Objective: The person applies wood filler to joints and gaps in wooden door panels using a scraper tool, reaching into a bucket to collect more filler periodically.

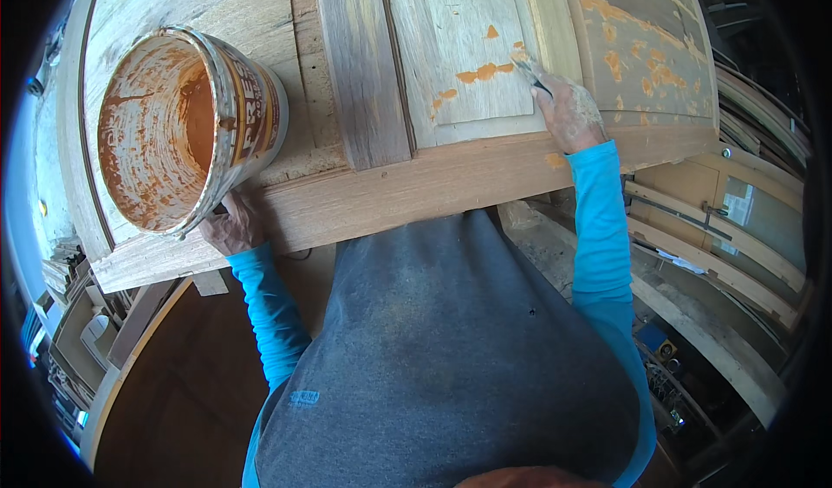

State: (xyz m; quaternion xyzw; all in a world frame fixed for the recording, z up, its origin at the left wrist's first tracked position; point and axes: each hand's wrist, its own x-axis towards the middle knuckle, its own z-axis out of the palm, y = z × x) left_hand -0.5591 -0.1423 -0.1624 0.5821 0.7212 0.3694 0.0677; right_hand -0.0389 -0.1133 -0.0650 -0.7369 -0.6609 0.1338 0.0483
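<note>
My right hand (572, 115) is closed around a putty knife (535, 79), its blade at the pale inset panel (472, 33) of a wooden door (416, 180). Orange-brown filler patches (485, 73) lie on that panel just left of the blade. At the left, a bucket (251, 111) stands on the door, its mouth toward me and orange-brown filler (200, 115) smeared over its inner wall. My left hand (232, 226) is closed beside the bucket's near rim. A small dark thing shows at its fingers, partly hidden by the bucket, and I cannot tell what it is.
More filler marks the door's right panel (637, 50). Boards and frames (711, 237) lean at the right, with a long beam (702, 315) below. Stacked offcuts (82, 315) stand at the lower left, beside a dark brown curved-edged surface (173, 384). My body is close against the door's near edge.
</note>
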